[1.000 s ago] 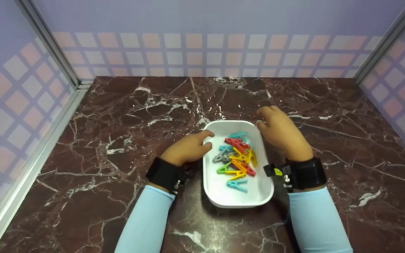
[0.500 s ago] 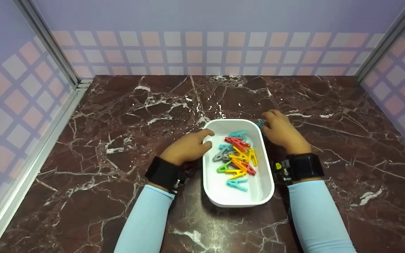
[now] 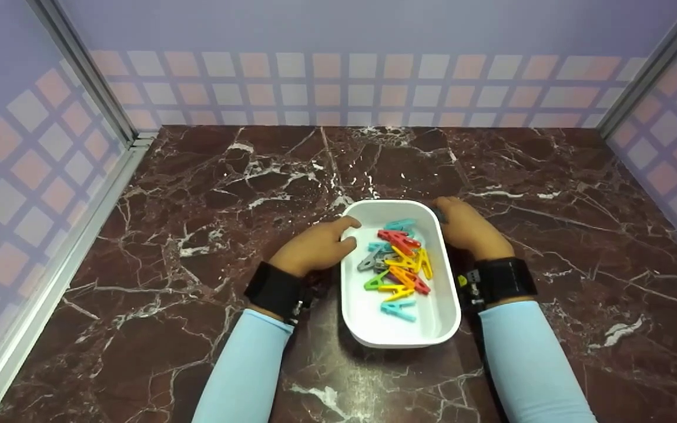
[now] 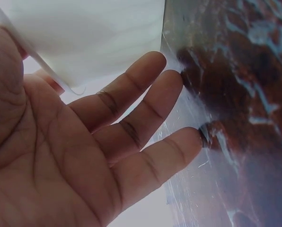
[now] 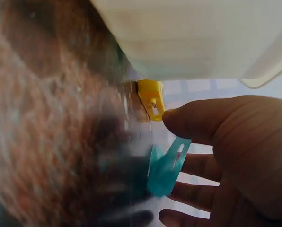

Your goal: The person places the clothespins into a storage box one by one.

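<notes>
A white plastic tub (image 3: 450, 317) holds several clothespins (image 3: 400, 264) in teal, red, yellow, orange, green and grey. At its left wall, my left hand (image 3: 315, 247) hooks thumb and index finger over the rim. In the left wrist view, the other three fingers extend outside beneath the tub, tips at the tabletop. My right hand (image 3: 471, 229) is beside the tub's far right corner. In the right wrist view, a teal clothespin (image 5: 167, 172) sits between its thumb and fingers, partly covered by the thumb. Beyond the thumb tip, a yellow clothespin (image 5: 151, 97) lies against the tub's outer base.
The tub stands on a dark red marbled tabletop (image 3: 227, 329). Tiled-pattern panels enclose it at the back (image 3: 327, 88), left (image 3: 39, 147) and right. A metal rail (image 3: 97, 205) runs along the left edge.
My right hand has come nearer the person and closer round the teal clothespin, which showed by the fingertips half a second ago. My left hand and the tub have stayed in place.
</notes>
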A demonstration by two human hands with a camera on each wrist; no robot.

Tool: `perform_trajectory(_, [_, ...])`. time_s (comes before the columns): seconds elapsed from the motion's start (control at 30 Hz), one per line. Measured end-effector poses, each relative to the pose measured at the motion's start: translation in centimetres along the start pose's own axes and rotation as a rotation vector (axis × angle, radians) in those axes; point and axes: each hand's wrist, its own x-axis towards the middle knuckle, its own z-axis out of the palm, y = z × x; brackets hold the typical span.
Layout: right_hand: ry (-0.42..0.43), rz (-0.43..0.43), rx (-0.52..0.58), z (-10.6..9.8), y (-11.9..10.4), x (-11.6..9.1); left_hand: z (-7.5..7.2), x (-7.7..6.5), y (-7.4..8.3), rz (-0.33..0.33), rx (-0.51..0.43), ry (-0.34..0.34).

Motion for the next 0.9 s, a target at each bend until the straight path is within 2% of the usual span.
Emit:
perform_trajectory(0.27, [0.072, -0.064, -0.065, -0.4, 0.1, -0.5, 0.1, 0.2, -0.1, -0.004, 0.000, -0.003])
perform_trajectory(0.5, [0.018, 0.030, -0.038, -1.3, 0.0, -1.4, 0.1, 0.2, -0.1, -0.006, -0.003, -0.002])
perform_trajectory(0.6, [0.003, 0.040, -0.031, -1.5, -0.1, -1.5, 0.0, 0.2, 0.0, -0.006, -0.003, -0.003])
perform_trajectory(0.9, [0.068, 0.056, -0.065, -1.1, -0.1, -1.0, -0.1, 0.0, 0.2, -0.005, -0.018, -0.001])
